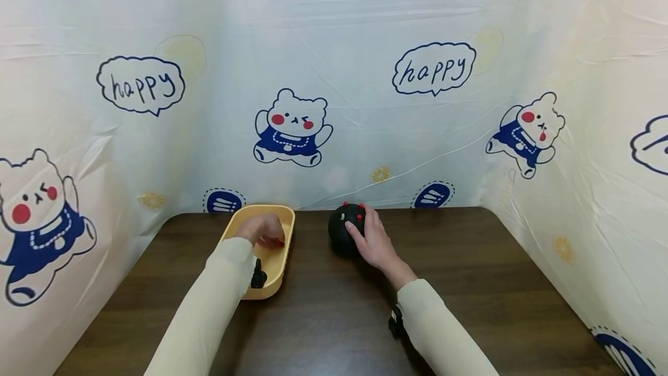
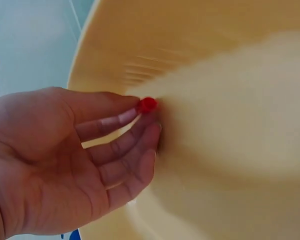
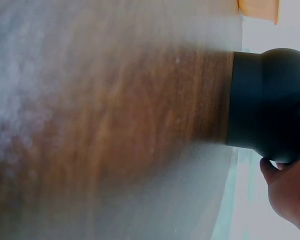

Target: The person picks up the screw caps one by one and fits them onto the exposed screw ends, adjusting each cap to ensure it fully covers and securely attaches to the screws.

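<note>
My left hand (image 1: 266,230) is inside a yellow oblong tub (image 1: 273,260). In the left wrist view its thumb and index finger pinch a small red peg (image 2: 148,104) close to the tub's wall, the other fingers bent below. My right hand (image 1: 377,245) holds a black ball-shaped object (image 1: 341,241) from its right side, thumb towards the front. Several red pegs (image 1: 360,217) stick out of its top. The right wrist view shows that the black object (image 3: 270,100) stands upright on a wide base; most of the right-hand fingers are hidden there.
The dark wooden table (image 1: 323,318) carries both the tub and the black object, which stand near its back edge with a gap between them. A patterned sheet (image 1: 355,132) with bears hangs right behind and along both sides.
</note>
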Demonstrator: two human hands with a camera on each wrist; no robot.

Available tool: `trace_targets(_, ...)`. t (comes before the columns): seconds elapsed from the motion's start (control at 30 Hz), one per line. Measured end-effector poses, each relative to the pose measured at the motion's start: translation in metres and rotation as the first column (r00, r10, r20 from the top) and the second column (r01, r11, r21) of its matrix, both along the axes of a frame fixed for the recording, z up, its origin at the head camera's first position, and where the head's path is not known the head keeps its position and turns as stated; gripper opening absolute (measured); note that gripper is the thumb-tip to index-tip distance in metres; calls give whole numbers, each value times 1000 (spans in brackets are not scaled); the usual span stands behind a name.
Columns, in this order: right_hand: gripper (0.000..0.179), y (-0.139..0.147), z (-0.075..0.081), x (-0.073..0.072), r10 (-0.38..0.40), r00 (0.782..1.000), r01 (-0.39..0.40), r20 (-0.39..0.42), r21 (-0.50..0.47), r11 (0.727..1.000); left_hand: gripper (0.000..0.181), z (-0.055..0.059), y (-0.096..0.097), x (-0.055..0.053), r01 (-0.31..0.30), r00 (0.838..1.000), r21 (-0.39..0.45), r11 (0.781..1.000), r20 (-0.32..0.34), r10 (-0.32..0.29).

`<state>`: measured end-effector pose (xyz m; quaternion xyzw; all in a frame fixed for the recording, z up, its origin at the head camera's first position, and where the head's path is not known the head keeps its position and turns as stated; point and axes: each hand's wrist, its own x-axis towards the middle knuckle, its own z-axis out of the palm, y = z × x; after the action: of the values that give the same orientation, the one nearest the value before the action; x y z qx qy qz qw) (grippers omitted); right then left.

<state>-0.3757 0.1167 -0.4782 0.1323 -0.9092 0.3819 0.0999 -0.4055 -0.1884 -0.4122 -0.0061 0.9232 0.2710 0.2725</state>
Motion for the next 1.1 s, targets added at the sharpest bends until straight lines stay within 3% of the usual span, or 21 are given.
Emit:
trace_targets(0.1,83,0,0,0,2,1000,-2,-1,-5,1000,14,-1,-3,-4,42,999,56,998,18,-43)
trace_targets(0.2,83,-1,2,0,1,1000,-1,4,1,1000,14,0,-5,-7,36,997,143,989,58,-45)
trace_targets(0.5,81,-1,2,1,3,999,-4,-35,-11,1000,19,7,-8,-6,-118,987,372,921,144,68)
trace_targets(0.77,81,-2,1,2,0,1000,0,-21,-5,1000,22,9,-11,-4,-176,983,468,866,129,129)
trace_targets(0.93,81,-2,2,3,2,1000,-2,-27,-14,1000,23,10,-13,-2,-132,991,505,853,83,104)
trace_targets(1.1,81,-2,1,1,-1,1000,1,-12,0,1000,25,13,-12,1,-33,996,535,844,-51,71)
